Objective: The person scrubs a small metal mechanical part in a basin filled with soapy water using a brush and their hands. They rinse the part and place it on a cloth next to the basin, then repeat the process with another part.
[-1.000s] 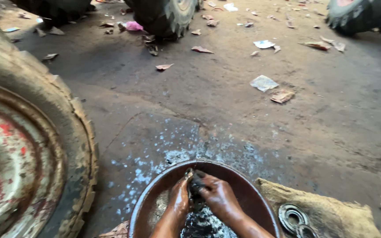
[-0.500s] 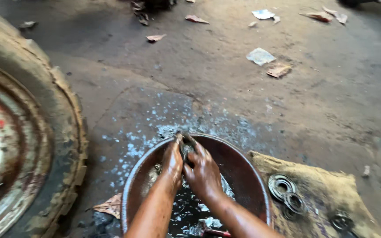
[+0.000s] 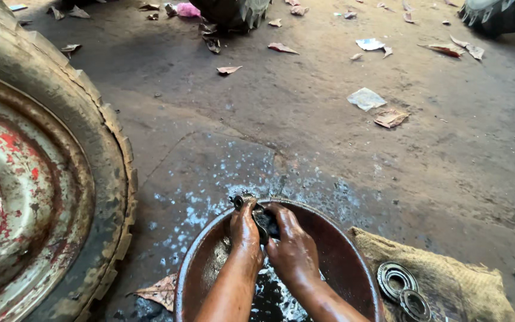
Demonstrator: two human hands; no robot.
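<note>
Head view: left hand (image 3: 245, 232) and right hand (image 3: 293, 253) both clamped on greasy metal part (image 3: 261, 216) over rusty basin (image 3: 341, 262); bearings (image 3: 397, 280) on burlap sack (image 3: 448, 286) alongside.

Both hands, left (image 3: 245, 231) and right (image 3: 294, 250), clasp a greasy, perhaps metal, part (image 3: 261, 216) over the basin (image 3: 341, 250).

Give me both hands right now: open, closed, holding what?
Left hand: closed on a small dark metal part over the basin.
Right hand: closed on the same metal part.
</note>
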